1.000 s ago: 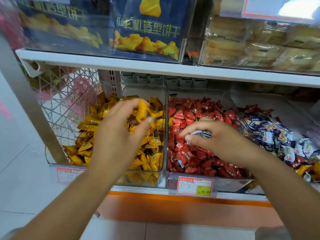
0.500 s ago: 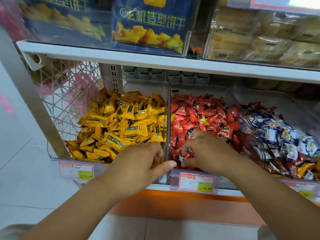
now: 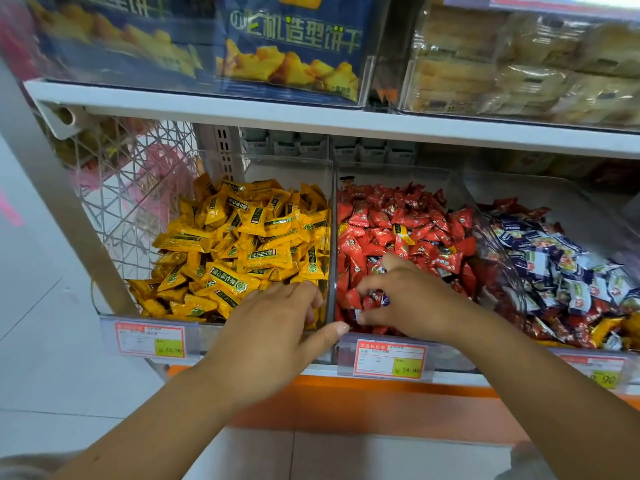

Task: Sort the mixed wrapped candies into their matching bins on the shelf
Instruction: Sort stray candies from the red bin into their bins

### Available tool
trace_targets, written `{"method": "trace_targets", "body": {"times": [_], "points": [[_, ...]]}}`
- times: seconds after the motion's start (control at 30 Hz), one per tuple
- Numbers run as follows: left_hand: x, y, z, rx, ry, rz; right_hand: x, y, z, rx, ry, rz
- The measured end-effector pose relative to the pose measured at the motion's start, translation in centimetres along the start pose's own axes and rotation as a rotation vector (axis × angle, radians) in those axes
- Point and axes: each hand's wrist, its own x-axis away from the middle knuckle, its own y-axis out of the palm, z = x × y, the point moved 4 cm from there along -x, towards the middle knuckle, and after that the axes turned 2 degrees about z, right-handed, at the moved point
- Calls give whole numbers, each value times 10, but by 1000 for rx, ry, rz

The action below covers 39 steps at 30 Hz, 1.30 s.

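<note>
Three clear bins stand side by side on the shelf. The left bin point(image 3: 287, 174) holds yellow candies point(image 3: 242, 244), the middle bin point(image 3: 398, 176) red candies point(image 3: 398, 220), and the right bin point(image 3: 554, 199) blue-and-white candies point(image 3: 547, 258) mixed with red and yellow ones. My left hand point(image 3: 273, 334) rests on the left bin's front rim by the divider. Its fingers are bent loosely into the bin, its thumb is straight, and I see no candy in it. My right hand point(image 3: 412, 299) is in the front of the middle bin, pinching a blue-and-white candy point(image 3: 381, 299). A stray yellow candy point(image 3: 403, 233) lies among the red.
Price tags point(image 3: 391, 358) hang on the bins' fronts above an orange base strip point(image 3: 346, 403). The upper shelf point(image 3: 242, 112) carries blue biscuit packs point(image 3: 294, 46) and clear-wrapped pastries point(image 3: 519, 64). A wire basket point(image 3: 131, 188) and a slanted metal post point(image 3: 52, 188) are on the left.
My left hand came down from above the yellow candies to the left bin's front rim. My right hand moved toward the front of the middle bin, still pinching among the candies.
</note>
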Motion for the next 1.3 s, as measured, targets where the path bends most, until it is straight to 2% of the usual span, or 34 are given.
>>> {"method": "trace_targets", "body": {"times": [0.1,0.17,0.5,0.57,0.7,0.8,0.9,1.1,1.3], "points": [[-1,0,0,-13,0,-2,6,-6,6,-295,-4,40],[-2,-1,1,-4,1,-6,9,-9,9,-394,3,88],[-5,-6,1,209,-83,-21,20,-26,29,-528,76,308],[-4,-7,1,217,-85,-29,20,-28,29,-487,91,321],[-4,-8,1,235,-85,-29,13,-17,19,-292,20,229],[-4,-9,2,241,-78,-30,6,-4,9,-46,-12,183],[-3,-9,3,248,-75,-26,3,-3,7,9,-7,280],[-5,-10,3,249,-86,-45,20,-36,21,-365,24,416],[-8,-16,10,278,-109,-37,60,-91,62,-331,198,870]]}}
